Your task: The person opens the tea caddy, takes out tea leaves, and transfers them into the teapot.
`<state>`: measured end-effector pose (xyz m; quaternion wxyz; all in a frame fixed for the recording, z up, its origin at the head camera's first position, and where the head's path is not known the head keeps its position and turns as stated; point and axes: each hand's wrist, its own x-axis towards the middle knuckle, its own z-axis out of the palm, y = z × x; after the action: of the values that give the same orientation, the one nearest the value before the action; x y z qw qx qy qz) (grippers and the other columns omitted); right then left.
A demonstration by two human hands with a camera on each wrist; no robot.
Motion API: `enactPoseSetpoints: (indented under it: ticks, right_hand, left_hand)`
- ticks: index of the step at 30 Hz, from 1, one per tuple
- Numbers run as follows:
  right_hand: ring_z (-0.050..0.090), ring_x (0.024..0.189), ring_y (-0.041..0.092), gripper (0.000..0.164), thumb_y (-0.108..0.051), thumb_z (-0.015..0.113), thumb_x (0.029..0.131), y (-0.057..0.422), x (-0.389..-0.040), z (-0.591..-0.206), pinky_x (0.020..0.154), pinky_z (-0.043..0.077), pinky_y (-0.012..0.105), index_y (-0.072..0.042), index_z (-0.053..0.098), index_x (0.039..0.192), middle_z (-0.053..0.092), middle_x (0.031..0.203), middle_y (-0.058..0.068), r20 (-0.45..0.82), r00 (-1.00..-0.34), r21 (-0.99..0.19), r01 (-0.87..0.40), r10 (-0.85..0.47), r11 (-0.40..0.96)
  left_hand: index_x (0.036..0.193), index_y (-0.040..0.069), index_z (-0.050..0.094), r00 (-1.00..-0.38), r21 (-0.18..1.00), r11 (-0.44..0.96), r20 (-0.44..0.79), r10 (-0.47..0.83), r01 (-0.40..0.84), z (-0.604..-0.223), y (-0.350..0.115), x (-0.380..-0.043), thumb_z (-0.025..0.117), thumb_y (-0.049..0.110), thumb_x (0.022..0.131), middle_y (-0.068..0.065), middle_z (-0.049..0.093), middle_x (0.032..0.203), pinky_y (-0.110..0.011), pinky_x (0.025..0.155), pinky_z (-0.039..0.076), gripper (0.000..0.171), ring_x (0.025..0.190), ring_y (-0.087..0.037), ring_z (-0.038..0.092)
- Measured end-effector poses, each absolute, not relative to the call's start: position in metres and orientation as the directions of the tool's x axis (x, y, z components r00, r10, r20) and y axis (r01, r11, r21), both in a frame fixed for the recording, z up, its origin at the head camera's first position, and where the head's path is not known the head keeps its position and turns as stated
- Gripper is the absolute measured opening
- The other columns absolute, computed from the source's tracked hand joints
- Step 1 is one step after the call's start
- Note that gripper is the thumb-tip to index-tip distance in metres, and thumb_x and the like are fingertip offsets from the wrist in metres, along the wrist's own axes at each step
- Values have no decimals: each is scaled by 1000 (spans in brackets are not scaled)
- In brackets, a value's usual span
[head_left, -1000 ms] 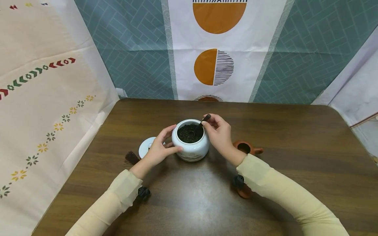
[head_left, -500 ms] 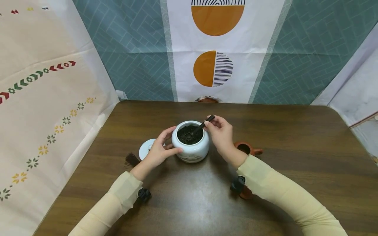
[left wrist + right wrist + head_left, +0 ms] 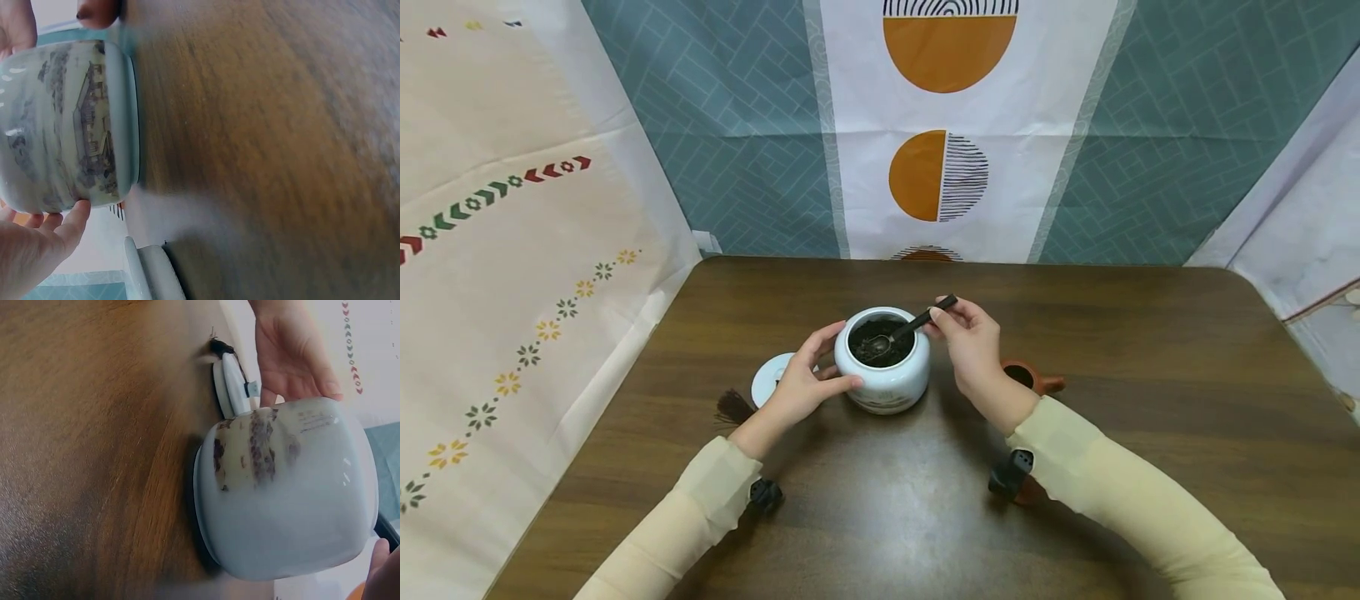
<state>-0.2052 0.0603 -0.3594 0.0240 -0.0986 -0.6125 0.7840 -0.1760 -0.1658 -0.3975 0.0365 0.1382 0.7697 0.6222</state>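
Note:
A white ceramic jar (image 3: 891, 385) painted with a landscape (image 3: 94, 125) stands upright on the wooden table. Dark dried tea leaves (image 3: 863, 343) lie inside it. My left hand (image 3: 801, 379) holds the jar's left side, thumb at the front and fingers behind. Between thumb and fingers, my right hand (image 3: 976, 346) pinches the dark handle of a small spoon (image 3: 917, 322) just right of the mouth. The spoon slants down to the left over the rim, its bowl at the tea leaves. In the right wrist view, part of the black handle (image 3: 386, 532) shows past the jar.
Left of the jar lies its white lid (image 3: 766, 377), partly behind my left hand, with a dark tassel (image 3: 734, 407) beside it. A reddish-brown clay teapot (image 3: 1037, 382) sits open behind my right wrist. Another reddish-brown piece (image 3: 1030, 492) is mostly hidden under the right wrist camera.
My right hand has shifted slightly right and the spoon's handle has tipped lower, lying flatter across the rim. The left hand and the jar stay in place.

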Motion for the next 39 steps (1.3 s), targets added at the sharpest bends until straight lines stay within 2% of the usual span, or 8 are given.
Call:
enactPoseSetpoints:
  ticks: [10, 17, 25, 31, 39]
  right_hand:
    - [66, 83, 7, 29, 2, 59, 91, 71, -204, -359, 82, 56, 25, 6, 57, 120, 61, 93, 3, -155, -974, -931, 87, 167, -356]
    - [65, 81, 7, 27, 3, 57, 91, 78, -202, -352, 79, 57, 23, 7, 56, 118, 63, 85, -2, -133, -974, -919, 52, 183, -391]
    - [65, 81, 7, 14, 3, 56, 92, 93, -196, -337, 79, 56, 23, -5, 61, 103, 61, 90, 0, -137, -973, -894, 41, 186, -446]
    - [66, 79, 8, 14, 1, 58, 92, 113, -186, -324, 79, 56, 21, -10, 65, 94, 61, 91, 1, -136, -975, -867, 32, 175, -497]
    - [67, 80, 10, 9, -1, 66, 86, 148, -169, -316, 78, 56, 22, -6, 68, 93, 61, 95, 5, -86, -984, -812, -23, 158, -583]
  left_hand:
    - [144, 5, 36, -957, 972, 172, 110, 268, 160, -401, -164, -175, 76, -3, 77, -17, 38, 146, -48, 103, 43, 79, 132, -34, 41]
    - [144, 5, 36, -956, 971, 169, 121, 268, 170, -402, -164, -177, 75, -4, 76, -16, 38, 146, -48, 103, 43, 79, 133, -36, 40]
    - [144, 5, 36, -960, 973, 169, 108, 259, 156, -400, -164, -176, 75, -5, 76, -15, 39, 146, -47, 103, 44, 79, 132, -33, 41]
    - [144, 5, 36, -960, 971, 176, 112, 256, 160, -398, -164, -175, 75, -6, 76, -16, 40, 145, -47, 103, 43, 79, 132, -33, 42]
    - [144, 4, 36, -960, 970, 175, 121, 253, 169, -395, -165, -177, 75, -6, 76, -16, 40, 145, -44, 103, 44, 79, 132, -33, 42]
